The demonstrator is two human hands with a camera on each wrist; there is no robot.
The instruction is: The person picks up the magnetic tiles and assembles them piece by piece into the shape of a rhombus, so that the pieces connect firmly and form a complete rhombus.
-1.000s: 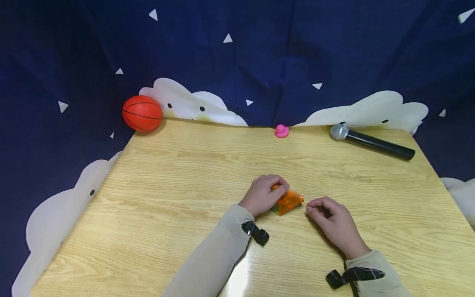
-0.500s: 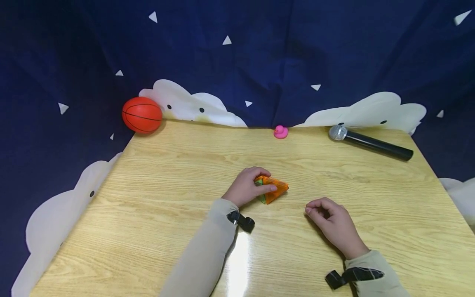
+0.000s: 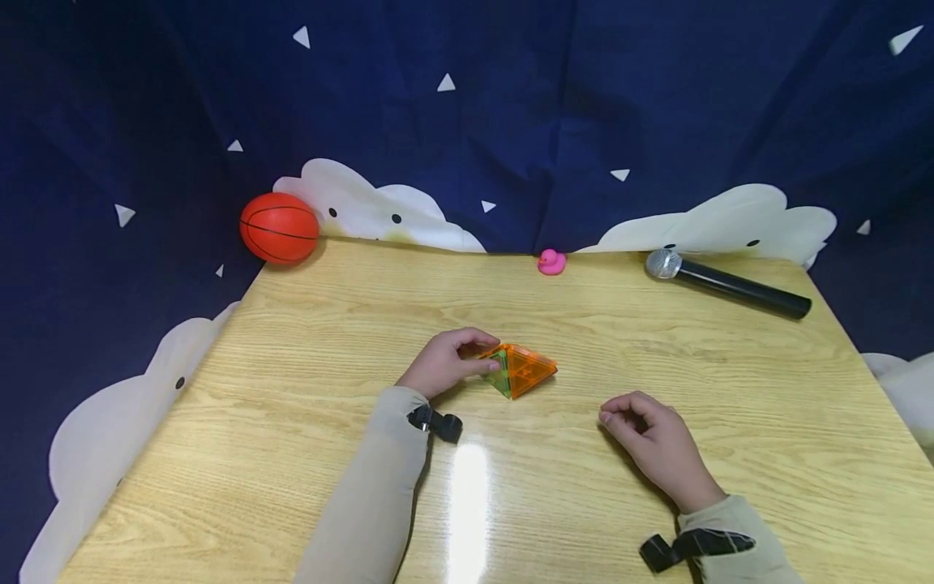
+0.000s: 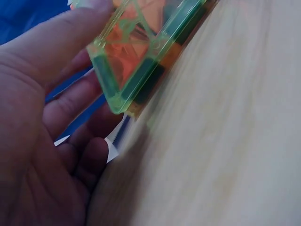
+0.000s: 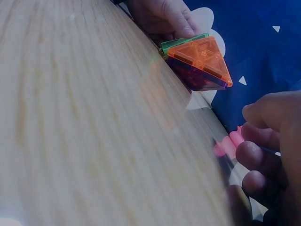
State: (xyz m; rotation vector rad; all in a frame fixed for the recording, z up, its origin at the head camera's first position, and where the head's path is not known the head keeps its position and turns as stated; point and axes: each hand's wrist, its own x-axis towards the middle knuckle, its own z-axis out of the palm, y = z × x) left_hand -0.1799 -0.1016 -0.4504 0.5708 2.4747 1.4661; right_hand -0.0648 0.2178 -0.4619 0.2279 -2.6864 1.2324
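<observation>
In the head view, my left hand is at the left end of a small block of translucent magnetic triangle tiles. Its thumb lies on the green tile, with the fingers behind, pinching that end. An orange tile faces right, and a purple one shows beneath it in the right wrist view. Whether the block rests fully on the table is hard to tell. To the right and nearer, my right hand rests by the tabletop, fingers loosely curled and holding nothing.
A red toy basketball sits at the table's far left corner. Along the back edge are a pink rubber duck and, farther right, a black microphone. A dark blue curtain hangs behind the wooden table.
My left hand and the tile block have moved left and slightly away. The hand has shifted farther than the block, its thumb now on the green tile. My right hand stays put.
</observation>
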